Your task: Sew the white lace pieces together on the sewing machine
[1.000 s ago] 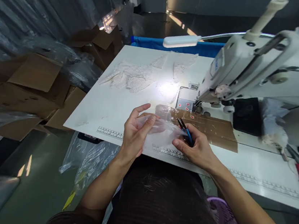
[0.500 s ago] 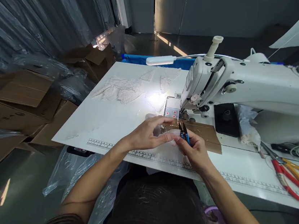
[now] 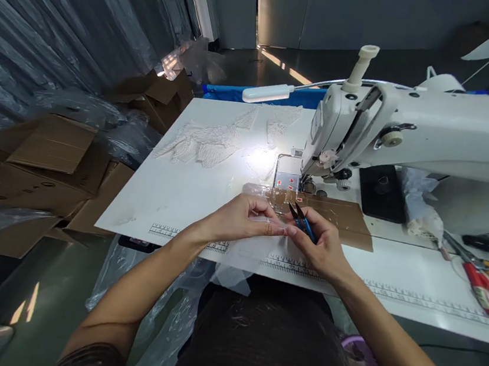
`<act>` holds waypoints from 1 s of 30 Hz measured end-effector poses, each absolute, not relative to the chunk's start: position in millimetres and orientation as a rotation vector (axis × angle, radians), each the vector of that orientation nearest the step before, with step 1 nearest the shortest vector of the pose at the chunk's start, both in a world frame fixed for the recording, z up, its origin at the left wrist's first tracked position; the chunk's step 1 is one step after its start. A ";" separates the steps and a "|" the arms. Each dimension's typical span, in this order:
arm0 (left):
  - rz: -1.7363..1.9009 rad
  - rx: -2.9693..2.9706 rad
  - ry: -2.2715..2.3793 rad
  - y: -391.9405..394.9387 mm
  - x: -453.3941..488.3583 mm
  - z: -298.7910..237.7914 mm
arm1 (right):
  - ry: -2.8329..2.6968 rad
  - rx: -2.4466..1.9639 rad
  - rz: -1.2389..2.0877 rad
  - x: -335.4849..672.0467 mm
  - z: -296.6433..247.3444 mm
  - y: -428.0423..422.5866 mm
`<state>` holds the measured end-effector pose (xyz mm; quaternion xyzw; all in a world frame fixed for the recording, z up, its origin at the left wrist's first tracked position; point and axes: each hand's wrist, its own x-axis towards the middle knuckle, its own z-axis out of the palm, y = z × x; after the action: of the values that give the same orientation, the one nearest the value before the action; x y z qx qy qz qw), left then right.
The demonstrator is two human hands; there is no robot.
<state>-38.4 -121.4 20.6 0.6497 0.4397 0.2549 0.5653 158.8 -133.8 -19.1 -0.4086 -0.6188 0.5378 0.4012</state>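
My left hand (image 3: 240, 218) and my right hand (image 3: 321, 249) meet over the front of the white sewing table (image 3: 172, 192). Both pinch a thin, clear piece of plastic film (image 3: 272, 227) between their fingertips. The right hand also holds small blue-handled thread snips (image 3: 302, 221), their blades pointing up and away. Just behind the hands lies a brown cardboard strip (image 3: 334, 213) covered with clear tape, in front of the sewing machine (image 3: 410, 138).
White lace pieces (image 3: 214, 140) lie at the table's far left under a lamp (image 3: 268, 92). Red and yellow scissors (image 3: 486, 284) lie at the right. Flattened cardboard boxes (image 3: 46, 164) and plastic bags fill the floor on the left. A purple basket (image 3: 366, 355) stands by my right leg.
My hands have come together, from apart with the film spread between them to fingertips pinching it at one spot. The camera has tilted up, so more of the machine shows.
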 end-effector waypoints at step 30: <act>0.580 1.363 1.171 -121.8 -59.1 11.3 | -1.981 -1.131 1.048 156.5 -26.0 -137.1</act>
<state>-59.1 -121.8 11.3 0.5845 0.5024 0.2490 0.5865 156.5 -137.1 -26.0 -0.4282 -0.7502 0.3969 0.3104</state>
